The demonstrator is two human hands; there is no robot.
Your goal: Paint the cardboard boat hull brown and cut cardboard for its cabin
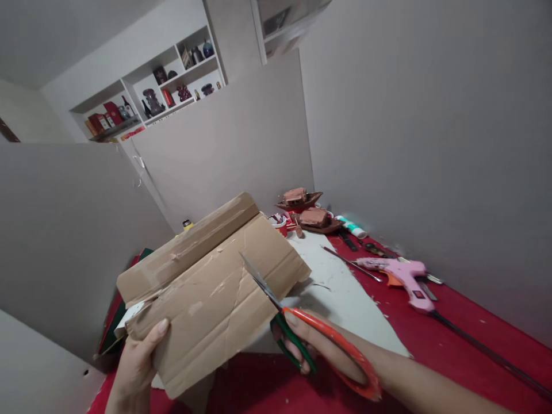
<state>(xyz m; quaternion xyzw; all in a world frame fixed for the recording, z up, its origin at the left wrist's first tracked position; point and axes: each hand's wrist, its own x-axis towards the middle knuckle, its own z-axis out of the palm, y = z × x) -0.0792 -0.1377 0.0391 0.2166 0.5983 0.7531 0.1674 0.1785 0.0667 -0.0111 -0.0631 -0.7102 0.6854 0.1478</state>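
A creased piece of brown cardboard [207,310] is held up and tilted above the table, a folded flap along its far side. My left hand [142,356] grips its lower left edge, thumb on top and fingers hidden beneath. In my right hand [308,339] is a pair of scissors [334,339] with one orange and one green handle, my fingers through the loops. The blades lie over the cardboard's right part, pointing up and left. Whether the lower blade is under the sheet cannot be made out.
A pink glue gun [399,270] with a black cord lies on the red tabletop [470,339] at right. Two brown model boats [317,218] stand at the back beside a red-and-white tub [279,223] and a white-green tube [353,227]. A pale sheet [336,287] lies under the cardboard. Grey partitions enclose the table.
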